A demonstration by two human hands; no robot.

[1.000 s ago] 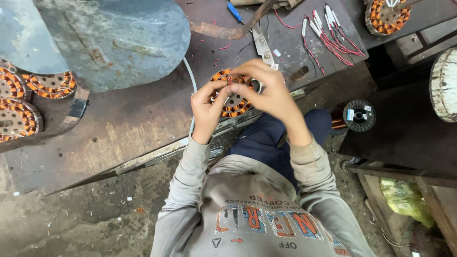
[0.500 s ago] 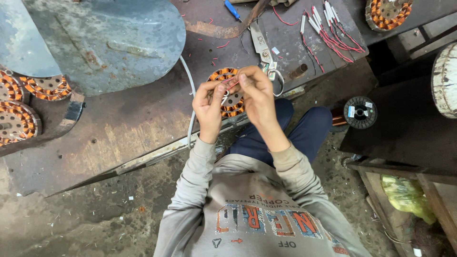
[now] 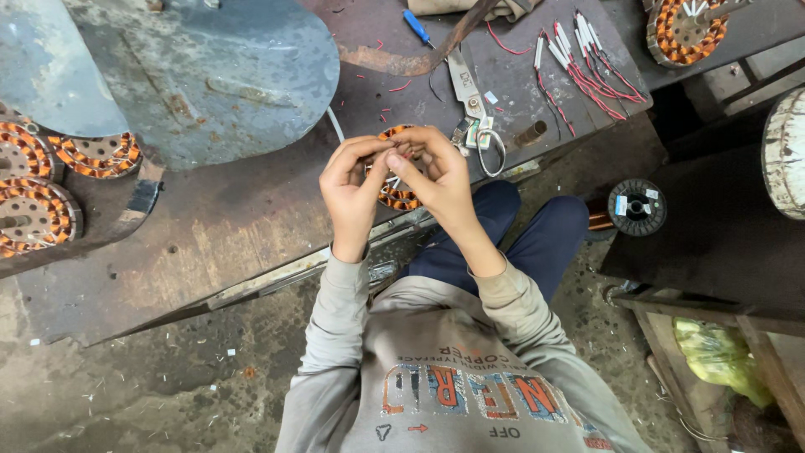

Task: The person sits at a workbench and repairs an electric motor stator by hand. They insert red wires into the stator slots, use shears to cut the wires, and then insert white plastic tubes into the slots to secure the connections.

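A round motor stator wound with orange copper coils (image 3: 399,198) is held over the near edge of a rusty metal workbench (image 3: 218,226). My left hand (image 3: 350,189) grips its left side, fingers curled over the rim. My right hand (image 3: 438,174) covers its right half, thumb and fingertips pinched on thin wires near its middle. Most of the stator is hidden behind both hands.
Scissors (image 3: 470,96) and a blue screwdriver (image 3: 417,27) lie on the bench, with red sleeved wires (image 3: 587,67) further right. More wound stators sit at far left (image 3: 33,214) and top right (image 3: 681,32). A wire spool (image 3: 636,206) stands on the floor beside my knee.
Both hands have drawn closer together over the stator, the right hand shifting from its rim to its middle. The view has tilted slightly.
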